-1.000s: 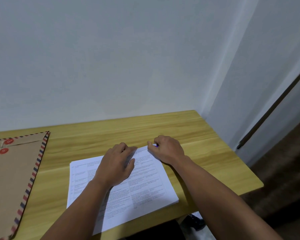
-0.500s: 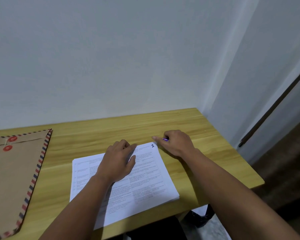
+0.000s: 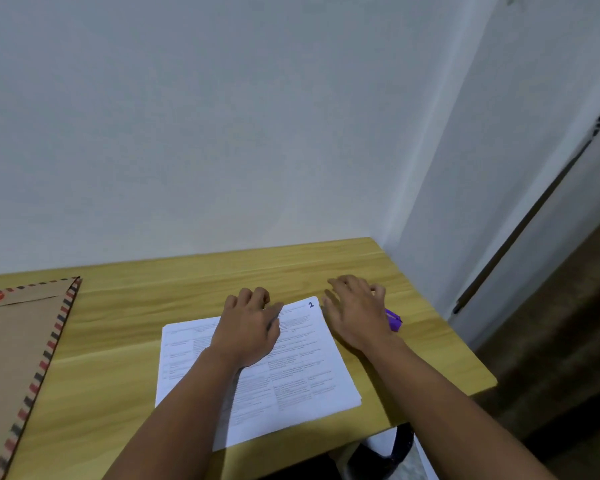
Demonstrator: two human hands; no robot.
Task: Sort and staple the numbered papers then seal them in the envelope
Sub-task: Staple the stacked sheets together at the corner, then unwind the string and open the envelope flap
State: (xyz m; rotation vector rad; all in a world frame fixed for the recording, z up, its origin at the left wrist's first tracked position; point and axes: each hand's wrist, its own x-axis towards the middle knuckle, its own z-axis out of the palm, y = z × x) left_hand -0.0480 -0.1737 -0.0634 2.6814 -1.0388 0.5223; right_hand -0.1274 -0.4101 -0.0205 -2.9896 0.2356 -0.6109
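A stack of printed papers point(image 3: 302, 368) lies on the wooden table point(image 3: 194, 275), its top sheet marked "1" in the far right corner. My left hand point(image 3: 248, 329) rests flat on the stack, pressing it down. My right hand point(image 3: 355, 311) hovers just right of the stack with its fingers spread and nothing in it. A small purple stapler point(image 3: 394, 319) lies on the table right beside that hand, partly hidden by it. A brown envelope point(image 3: 14, 344) with a striped border and red string buttons lies at the far left.
The table stands in a corner, with a white wall behind it and another to the right. Its right edge and front edge are close to the papers. A dark bin point(image 3: 392, 448) sits on the floor below the front right corner.
My right hand has let go of the purple stapler, which now lies on the table to its right, and the hand has opened. My left hand has stayed on the papers.
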